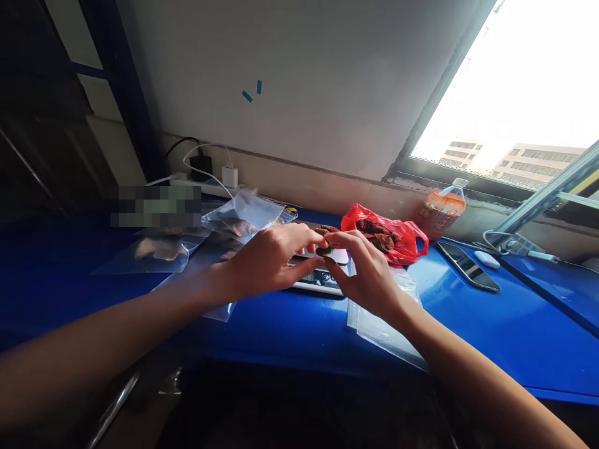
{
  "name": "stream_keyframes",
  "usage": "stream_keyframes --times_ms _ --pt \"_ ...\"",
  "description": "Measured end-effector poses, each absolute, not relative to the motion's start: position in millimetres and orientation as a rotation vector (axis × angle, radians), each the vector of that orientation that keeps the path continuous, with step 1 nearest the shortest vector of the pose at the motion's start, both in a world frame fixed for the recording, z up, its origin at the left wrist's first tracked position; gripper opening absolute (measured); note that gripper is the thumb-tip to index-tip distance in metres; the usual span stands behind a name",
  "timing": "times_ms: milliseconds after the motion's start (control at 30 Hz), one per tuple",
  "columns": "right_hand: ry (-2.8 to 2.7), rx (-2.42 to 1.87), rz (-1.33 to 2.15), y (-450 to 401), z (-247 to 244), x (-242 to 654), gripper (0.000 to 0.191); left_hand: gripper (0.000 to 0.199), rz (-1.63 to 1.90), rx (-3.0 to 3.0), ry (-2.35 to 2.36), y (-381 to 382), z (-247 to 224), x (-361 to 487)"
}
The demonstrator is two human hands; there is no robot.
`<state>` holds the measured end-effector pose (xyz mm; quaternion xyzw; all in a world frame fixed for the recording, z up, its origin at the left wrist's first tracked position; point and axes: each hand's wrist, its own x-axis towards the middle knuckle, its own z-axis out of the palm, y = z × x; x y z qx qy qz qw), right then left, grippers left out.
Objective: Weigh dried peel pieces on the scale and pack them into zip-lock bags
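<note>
My left hand (pixel 274 259) and my right hand (pixel 367 268) meet at the fingertips, both closed on a small dark brown piece (pixel 324 251), partly hidden by the fingers. Its kind is not clear. Below and behind the hands sits a white digital scale (pixel 318 285) with a dark display panel; the fingers cover much of its top. More brown material (pixel 326 230) shows just beyond the fingertips. Right of the scale, an open red plastic bag (pixel 412 246) holds several brown lumps (pixel 381 240).
Clear bags with pale brown pieces (pixel 161 248) lie left on the blue table (pixel 262 340). Flat clear bags (pixel 388 330) lie under my right wrist. A phone (pixel 468 267), a white case (pixel 486 259) and an orange-labelled bottle (pixel 442 209) stand right. Chargers (pixel 229 176) line the wall.
</note>
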<state>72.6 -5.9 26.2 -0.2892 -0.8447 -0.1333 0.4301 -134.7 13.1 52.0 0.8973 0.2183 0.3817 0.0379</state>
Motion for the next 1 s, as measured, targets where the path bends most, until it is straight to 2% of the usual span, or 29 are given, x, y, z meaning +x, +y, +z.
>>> stream_keyframes --times_ms 167,367,800,1000 --pt "-2.09 -0.679 -0.323 -5.1 23.6 68.8 0.028 0.031 1.043 2.283 0.792 13.8 51.0 -130.1" --pt "-2.088 -0.655 -0.305 -4.3 24.7 70.3 0.031 0.039 0.726 1.787 0.395 26.4 45.2 -132.6" --pt "-2.135 -0.612 -0.289 -2.4 23.8 69.9 0.034 0.024 0.829 1.719 0.539 24.3 47.6 -127.1" --pt "-2.125 -0.524 -0.279 -4.1 21.6 69.8 0.045 0.029 0.804 1.72 0.573 22.5 47.3 -126.4"
